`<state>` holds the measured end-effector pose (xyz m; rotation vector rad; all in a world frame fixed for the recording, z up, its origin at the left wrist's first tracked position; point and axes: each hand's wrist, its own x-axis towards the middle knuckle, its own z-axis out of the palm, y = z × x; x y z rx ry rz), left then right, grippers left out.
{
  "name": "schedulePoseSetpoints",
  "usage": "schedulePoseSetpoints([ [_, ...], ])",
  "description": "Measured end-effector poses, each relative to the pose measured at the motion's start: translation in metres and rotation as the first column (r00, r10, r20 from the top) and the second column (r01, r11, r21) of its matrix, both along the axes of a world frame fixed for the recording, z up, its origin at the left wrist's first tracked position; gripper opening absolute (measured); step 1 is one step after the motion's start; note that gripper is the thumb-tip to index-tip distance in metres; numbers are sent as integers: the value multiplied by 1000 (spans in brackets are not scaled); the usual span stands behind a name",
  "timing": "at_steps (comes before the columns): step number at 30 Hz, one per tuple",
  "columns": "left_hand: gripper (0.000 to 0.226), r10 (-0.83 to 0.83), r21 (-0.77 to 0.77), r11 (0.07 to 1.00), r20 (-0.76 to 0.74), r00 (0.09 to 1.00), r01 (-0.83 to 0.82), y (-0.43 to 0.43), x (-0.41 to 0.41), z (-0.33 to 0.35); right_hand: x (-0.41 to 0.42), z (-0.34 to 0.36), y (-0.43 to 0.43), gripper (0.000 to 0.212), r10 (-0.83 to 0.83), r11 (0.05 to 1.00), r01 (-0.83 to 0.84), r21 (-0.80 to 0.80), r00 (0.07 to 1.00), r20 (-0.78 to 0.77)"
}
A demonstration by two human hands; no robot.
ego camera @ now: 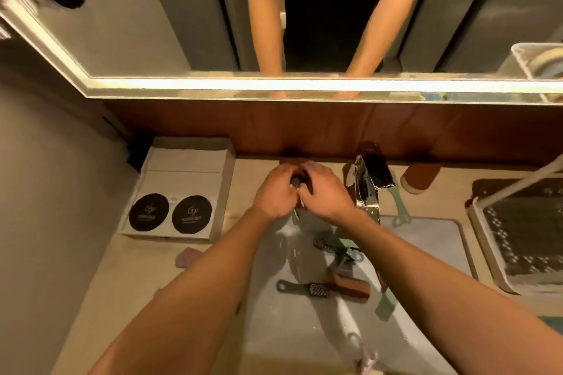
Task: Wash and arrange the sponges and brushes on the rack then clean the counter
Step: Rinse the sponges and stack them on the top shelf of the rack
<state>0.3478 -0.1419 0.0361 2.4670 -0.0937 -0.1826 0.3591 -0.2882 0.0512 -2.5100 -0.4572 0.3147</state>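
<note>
Our left hand (pixel 275 192) and our right hand (pixel 323 195) were close together at the back of the sink (pixel 289 338), near the wall. The fingers of both were curled round a small dark thing (pixel 297 181). We could not tell what it was.

The shiny tap (pixel 367 189) stood just to the right of our hands. Down in the pale sink lay a dark brush (pixel 304 287) with a long handle, right against a brown brush (pixel 350 283). A green brush (pixel 397 207) lay just to the right of the tap.

The pale bench (pixel 128 283) ran round the sink. On its left side sat a white box (pixel 182 179) with two round black discs (pixel 149 212) on top. A pink sponge (pixel 189 256) lay just in front of the box. On the right side stood the rack (pixel 487 250).

A brown wooden strip (pixel 213 128) ran along the wall behind the bench. Above it hung a big mirror (pixel 152 33) with a bright line of light (pixel 274 84) along its bottom edge. Our two arms showed in the mirror.
</note>
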Motion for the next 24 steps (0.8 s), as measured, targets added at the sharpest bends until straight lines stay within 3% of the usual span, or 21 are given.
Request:
schedulePoseSetpoints([
  [6, 54, -15, 182, 982, -158, 987, 44, 12, 47, -20, 26, -30, 18, 50, -116, 993, 118, 19, 990, -77],
  [10, 50, 12, 247, 969, -165, 986, 29, 13, 69, -34, 42, -42, 26, 51, -93, 996, 91, -22, 990, -107],
  [16, 48, -10, 196, 980, -176, 984, 45, 18, 76, -55, 56, -58, 39, 43, -144, 985, 136, -105, 987, -72],
  [19, 44, -93, 231, 964, -169, 981, 131, 14, 79, -62, 59, -66, 42, 38, -159, 987, 156, -41, 984, -78],
  [24, 32, 31, 116, 993, -75, 997, -22, 9, 81, -57, 63, -74, 45, 48, -226, 974, 222, -45, 961, -162],
])
